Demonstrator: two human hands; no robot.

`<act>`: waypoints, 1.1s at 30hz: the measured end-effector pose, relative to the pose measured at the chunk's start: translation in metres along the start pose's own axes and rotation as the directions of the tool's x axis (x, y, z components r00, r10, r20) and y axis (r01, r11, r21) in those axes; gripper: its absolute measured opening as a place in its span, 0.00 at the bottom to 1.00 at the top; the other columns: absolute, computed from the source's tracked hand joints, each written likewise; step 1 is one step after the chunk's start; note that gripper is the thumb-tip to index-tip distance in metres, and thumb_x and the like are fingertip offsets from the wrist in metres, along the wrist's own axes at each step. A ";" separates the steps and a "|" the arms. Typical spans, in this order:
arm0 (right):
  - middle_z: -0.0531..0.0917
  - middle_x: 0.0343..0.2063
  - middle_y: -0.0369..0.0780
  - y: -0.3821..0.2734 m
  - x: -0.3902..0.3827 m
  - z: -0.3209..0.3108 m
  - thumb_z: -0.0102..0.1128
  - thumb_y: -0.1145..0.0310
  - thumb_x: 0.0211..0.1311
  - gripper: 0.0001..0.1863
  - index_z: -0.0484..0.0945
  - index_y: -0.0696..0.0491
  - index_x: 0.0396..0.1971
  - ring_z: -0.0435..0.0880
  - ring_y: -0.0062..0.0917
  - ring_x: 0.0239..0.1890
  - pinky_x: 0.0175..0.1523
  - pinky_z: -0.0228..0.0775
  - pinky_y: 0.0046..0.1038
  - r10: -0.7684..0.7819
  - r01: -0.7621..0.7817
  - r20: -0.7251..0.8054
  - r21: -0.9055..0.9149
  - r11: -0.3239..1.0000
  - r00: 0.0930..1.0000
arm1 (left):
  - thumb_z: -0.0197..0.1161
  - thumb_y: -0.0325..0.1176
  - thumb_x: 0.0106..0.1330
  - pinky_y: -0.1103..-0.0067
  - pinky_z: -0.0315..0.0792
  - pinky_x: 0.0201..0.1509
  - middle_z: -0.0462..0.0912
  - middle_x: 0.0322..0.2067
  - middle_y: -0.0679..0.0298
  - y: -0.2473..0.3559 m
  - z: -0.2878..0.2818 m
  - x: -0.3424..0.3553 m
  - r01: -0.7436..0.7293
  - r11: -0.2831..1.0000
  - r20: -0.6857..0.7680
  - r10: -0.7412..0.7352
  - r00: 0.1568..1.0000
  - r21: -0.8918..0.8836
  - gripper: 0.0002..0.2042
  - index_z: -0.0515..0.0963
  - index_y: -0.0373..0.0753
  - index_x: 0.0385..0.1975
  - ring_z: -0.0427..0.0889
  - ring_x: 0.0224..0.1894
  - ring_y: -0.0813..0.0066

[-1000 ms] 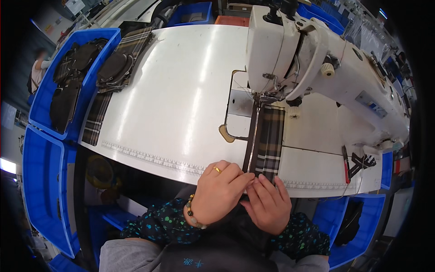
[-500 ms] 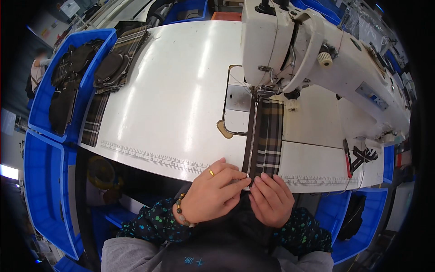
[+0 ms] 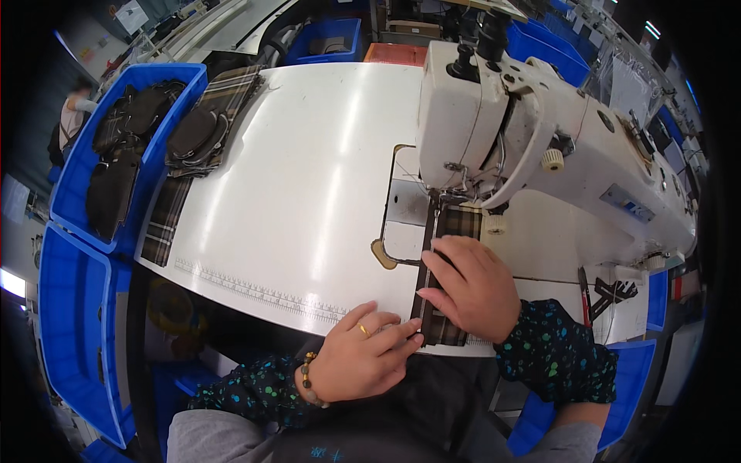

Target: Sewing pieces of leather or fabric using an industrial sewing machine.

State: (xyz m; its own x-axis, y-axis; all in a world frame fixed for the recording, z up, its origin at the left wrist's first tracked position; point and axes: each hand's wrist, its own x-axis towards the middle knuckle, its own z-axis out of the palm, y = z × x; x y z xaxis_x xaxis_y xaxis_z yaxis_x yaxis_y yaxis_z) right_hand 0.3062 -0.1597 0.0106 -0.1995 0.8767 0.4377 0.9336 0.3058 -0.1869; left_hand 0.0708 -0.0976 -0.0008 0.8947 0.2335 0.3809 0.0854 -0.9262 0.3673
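Note:
A dark brown zipper (image 3: 425, 268) runs lengthwise along a brown, black and white plaid fabric strip (image 3: 463, 222). Their far end lies under the presser foot area of a white sewing machine (image 3: 463, 116). At the near end, by the table's front edge, my left hand (image 3: 364, 355) has its fingertips closed on the zipper's edge. My right hand (image 3: 480, 292) lies over the middle of the strip, fingers stretched out and thumb apart, touching the zipper. It covers part of the plaid.
Plaid and dark pieces (image 3: 197, 135) are stacked on the white table (image 3: 301, 177) at far left, beside a blue bin (image 3: 147, 177) of dark pieces. Another blue bin (image 3: 77, 324) stands nearer. A red-handled tool (image 3: 584, 297) and black pieces (image 3: 614, 292) lie at right.
My right hand has moved from the near end of the strip forward onto its middle. My left hand stays near the end. The whole view has shifted, with the table sitting lower.

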 end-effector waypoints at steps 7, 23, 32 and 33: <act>0.75 0.62 0.53 0.025 0.002 0.010 0.70 0.44 0.57 0.39 0.76 0.60 0.60 0.79 0.46 0.59 0.57 0.74 0.41 0.115 -0.107 0.139 -0.069 0.992 0.984 | 0.71 0.36 0.55 0.63 0.75 0.62 0.83 0.58 0.72 -0.007 0.008 -0.010 -0.021 0.999 -0.034 0.020 0.999 -0.030 0.21 0.85 0.47 0.51 0.82 0.51 0.71; 0.72 0.63 0.57 0.027 -0.006 0.008 0.65 0.36 0.54 0.48 0.73 0.62 0.62 0.72 0.57 0.62 0.65 0.65 0.51 0.076 -0.054 0.178 -0.125 0.991 0.981 | 0.70 0.43 0.64 0.61 0.69 0.66 0.78 0.62 0.52 -0.198 -0.161 -0.086 0.651 0.335 -0.605 -0.245 0.758 0.681 0.29 0.75 0.34 0.62 0.76 0.62 0.51; 0.73 0.62 0.56 0.029 -0.007 0.010 0.67 0.37 0.53 0.48 0.73 0.62 0.62 0.73 0.55 0.61 0.64 0.65 0.51 0.056 -0.036 0.166 -0.126 0.991 0.985 | 0.62 0.44 0.70 0.62 0.81 0.46 0.88 0.43 0.53 -0.257 -0.247 -0.128 0.838 0.199 -0.563 -0.660 0.498 0.508 0.18 0.82 0.36 0.49 0.87 0.43 0.52; 0.73 0.62 0.56 0.029 -0.007 0.011 0.67 0.37 0.53 0.48 0.73 0.62 0.62 0.73 0.55 0.61 0.64 0.65 0.51 0.053 -0.032 0.166 -0.127 0.991 0.985 | 0.61 0.37 0.69 0.63 0.81 0.38 0.88 0.37 0.57 -0.261 -0.240 -0.127 0.765 0.136 -0.556 -0.609 0.566 0.630 0.10 0.81 0.38 0.41 0.88 0.37 0.54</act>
State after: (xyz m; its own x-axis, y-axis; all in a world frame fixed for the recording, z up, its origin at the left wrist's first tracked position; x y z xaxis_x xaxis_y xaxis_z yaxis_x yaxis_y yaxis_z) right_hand 0.3319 -0.1527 -0.0072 -0.1963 0.9411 0.2754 0.9698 0.2278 -0.0872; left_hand -0.1700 0.1852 0.0590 0.2103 0.8610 0.4631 0.9720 -0.1334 -0.1933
